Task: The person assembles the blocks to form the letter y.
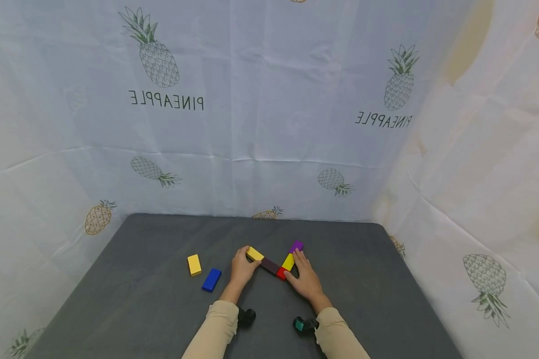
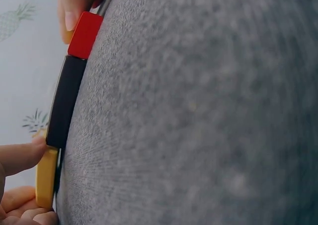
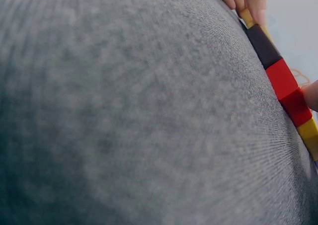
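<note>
Blocks lie end to end in a bent row on the dark table. My left hand (image 1: pixel 244 267) pinches the yellow block (image 1: pixel 255 254) at the row's left end, its thumb near the joint with the black block (image 2: pixel 65 101). Beyond that sits a red block (image 2: pixel 85 35) at the bend. From there a second yellow block (image 1: pixel 288 262) and a purple block (image 1: pixel 298 246) run away to the upper right. My right hand (image 1: pixel 306 280) lies along this arm, thumb touching the red block, extended fingers beside the yellow and purple ones. Its fingers partly hide them.
Left of the row lie a loose yellow block (image 1: pixel 194 265) and a blue block (image 1: pixel 211 280). The grey table (image 1: pixel 152 319) has its far edge against a hanging pineapple-print cloth (image 1: pixel 260 124). More cloth hangs at both sides.
</note>
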Demonstrator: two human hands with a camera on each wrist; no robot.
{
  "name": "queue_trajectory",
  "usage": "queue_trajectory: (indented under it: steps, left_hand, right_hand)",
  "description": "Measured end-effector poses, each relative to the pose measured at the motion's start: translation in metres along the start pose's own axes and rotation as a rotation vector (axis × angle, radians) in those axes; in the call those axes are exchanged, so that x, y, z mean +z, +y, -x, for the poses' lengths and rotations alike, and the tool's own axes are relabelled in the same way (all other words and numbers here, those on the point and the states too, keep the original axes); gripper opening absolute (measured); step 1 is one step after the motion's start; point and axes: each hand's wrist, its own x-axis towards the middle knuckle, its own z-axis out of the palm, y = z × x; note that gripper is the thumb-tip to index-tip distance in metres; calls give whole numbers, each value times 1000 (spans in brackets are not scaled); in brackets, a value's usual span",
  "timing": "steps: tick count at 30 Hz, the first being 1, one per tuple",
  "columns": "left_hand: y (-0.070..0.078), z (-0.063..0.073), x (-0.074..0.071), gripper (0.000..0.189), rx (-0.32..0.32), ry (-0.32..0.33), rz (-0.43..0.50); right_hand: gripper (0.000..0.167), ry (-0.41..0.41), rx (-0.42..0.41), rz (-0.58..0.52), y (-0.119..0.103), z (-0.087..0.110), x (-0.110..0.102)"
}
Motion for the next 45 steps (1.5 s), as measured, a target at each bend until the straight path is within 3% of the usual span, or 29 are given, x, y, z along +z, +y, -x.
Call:
queue_trajectory:
  steps: [13, 21, 34, 45]
  left_hand:
    - [4, 2, -7, 66, 7, -65, -55]
    - [1, 2, -16, 69, -31, -121, 39]
    - [-5, 2, -30, 70, -39, -234, 172]
    - [-9, 10, -51, 67, -22, -255, 215]
  right_hand:
    - [76, -8, 16, 1, 1, 0, 0]
    - [76, 1, 8, -12, 0, 0, 1]
    - [76, 0, 16, -8, -1, 1, -1]
    - [76, -13, 31, -8, -1, 1, -2]
